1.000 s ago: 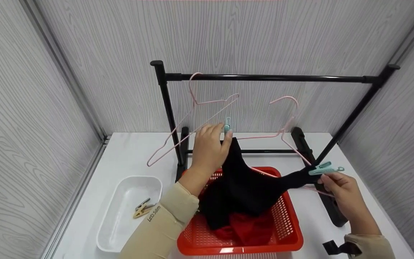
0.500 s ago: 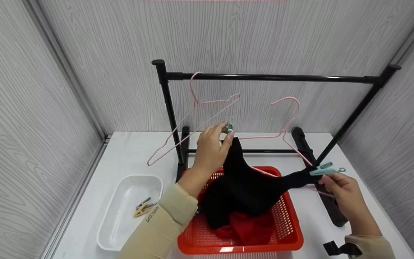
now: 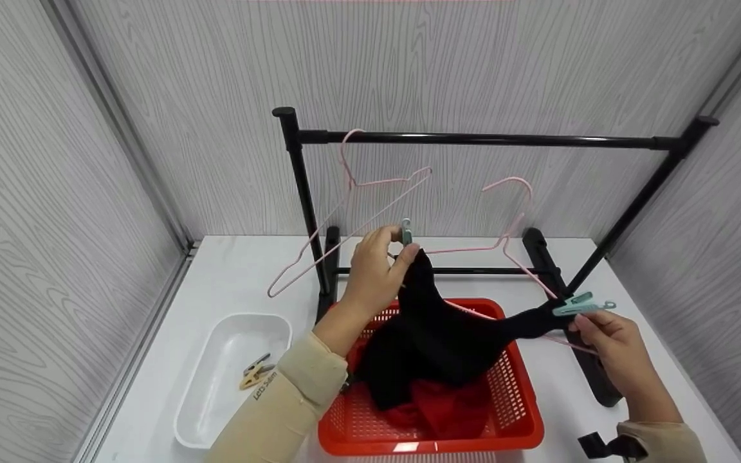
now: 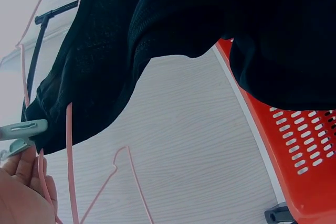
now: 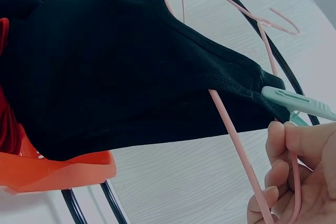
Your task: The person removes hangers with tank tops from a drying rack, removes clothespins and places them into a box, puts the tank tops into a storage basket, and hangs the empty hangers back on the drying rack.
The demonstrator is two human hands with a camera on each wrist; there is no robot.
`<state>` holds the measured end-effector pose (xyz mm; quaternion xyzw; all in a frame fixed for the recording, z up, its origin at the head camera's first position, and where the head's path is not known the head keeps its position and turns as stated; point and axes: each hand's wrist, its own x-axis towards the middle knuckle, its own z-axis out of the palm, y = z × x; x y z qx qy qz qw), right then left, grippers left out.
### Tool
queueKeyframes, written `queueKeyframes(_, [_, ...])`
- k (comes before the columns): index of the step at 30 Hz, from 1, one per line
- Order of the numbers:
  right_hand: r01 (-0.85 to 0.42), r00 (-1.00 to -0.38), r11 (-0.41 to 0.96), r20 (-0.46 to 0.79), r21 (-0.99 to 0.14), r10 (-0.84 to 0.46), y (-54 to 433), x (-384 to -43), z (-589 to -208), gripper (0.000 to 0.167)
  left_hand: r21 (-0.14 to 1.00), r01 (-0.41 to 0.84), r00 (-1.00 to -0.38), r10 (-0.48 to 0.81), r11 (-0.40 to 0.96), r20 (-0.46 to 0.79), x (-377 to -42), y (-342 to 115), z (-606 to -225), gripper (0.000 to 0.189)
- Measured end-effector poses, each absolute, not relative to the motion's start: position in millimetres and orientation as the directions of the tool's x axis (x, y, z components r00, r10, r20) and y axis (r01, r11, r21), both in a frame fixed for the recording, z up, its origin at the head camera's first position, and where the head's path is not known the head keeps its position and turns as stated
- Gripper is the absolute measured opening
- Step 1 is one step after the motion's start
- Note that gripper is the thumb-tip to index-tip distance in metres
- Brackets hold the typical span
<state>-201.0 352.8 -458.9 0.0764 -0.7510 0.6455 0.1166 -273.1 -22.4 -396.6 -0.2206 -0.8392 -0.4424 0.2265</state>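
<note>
A black tank top (image 3: 457, 334) is stretched over a pink clothes hanger (image 3: 464, 249), its lower part lying in the red basket. My left hand (image 3: 375, 267) is at the left strap, finger and thumb around a mint-green clothes peg (image 3: 406, 231); the left wrist view shows the left peg (image 4: 23, 129) on the cloth and the hanger's end in front of the fingers. At the other strap, my right hand (image 3: 615, 344) pinches the hanger's end (image 5: 295, 177). A second mint-green peg (image 5: 296, 99) clamps that strap just above the fingertips.
Behind the hands stands a black rack (image 3: 486, 139), with another pink hanger (image 3: 351, 183) hooked on its bar. The red basket (image 3: 431, 447) also holds red cloth (image 3: 451, 408). A white tray (image 3: 193, 411) at left contains several pegs (image 3: 256, 372).
The left-hand peg is slightly lower and closer to the strap, and the left hand has shifted a little with it. The held hanger's hook dips slightly. My right hand is nearly still.
</note>
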Motion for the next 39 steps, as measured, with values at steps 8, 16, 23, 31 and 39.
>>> queueKeyframes(8, [-0.255, -0.964, 0.154, 0.264, -0.955, 0.039, 352, -201, -458, 0.02, 0.676, 0.567, -0.804, 0.141, 0.471, 0.577, -272, -24, -400, 0.039])
queueKeyframes(16, [-0.248, -0.965, 0.182, 0.259, -0.952, 0.039, 353, -202, -460, 0.017, 0.756, 0.543, -0.828, 0.081, 0.365, 0.555, -272, -25, -403, 0.036])
queueKeyframes(23, [-0.221, -0.971, 0.231, 0.236, -0.948, 0.04, 355, -202, -461, 0.018, 0.868, 0.466, -0.884, 0.061, 0.169, 0.463, -270, -28, -399, 0.04])
queueKeyframes(31, [-0.23, -0.969, 0.192, 0.242, -0.954, 0.041, 355, -201, -461, 0.02, 0.831, 0.524, -0.851, 0.077, 0.185, 0.52, -266, -29, -398, 0.065])
queueKeyframes(39, [-0.245, -0.966, 0.178, 0.256, -0.953, 0.039, 356, -200, -462, 0.022, 0.811, 0.553, -0.832, 0.076, 0.19, 0.55, -265, -33, -403, 0.049])
